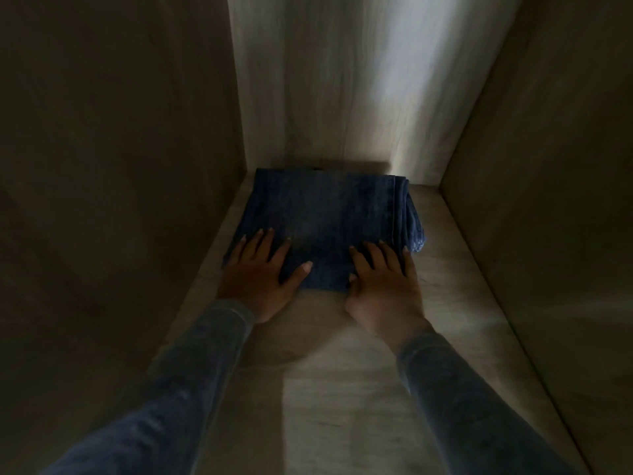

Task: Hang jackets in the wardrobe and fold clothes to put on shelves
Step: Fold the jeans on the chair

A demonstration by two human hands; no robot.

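Note:
Folded blue jeans (325,214) lie on a pale wooden wardrobe shelf (342,389), pushed back near the rear panel. My left hand (260,272) lies flat on the near left corner of the jeans, fingers spread and straight. My right hand (383,282) rests flat on the near right part of the jeans, fingers straight, thumb at the front edge. Both forearms wear dark blue sleeves and reach into the compartment.
The compartment is dim. A left side wall (120,166) and a right side wall (548,200) close it in. The rear panel (342,80) is lit by a pale streak. Bare shelf shows right of the jeans and in front of them.

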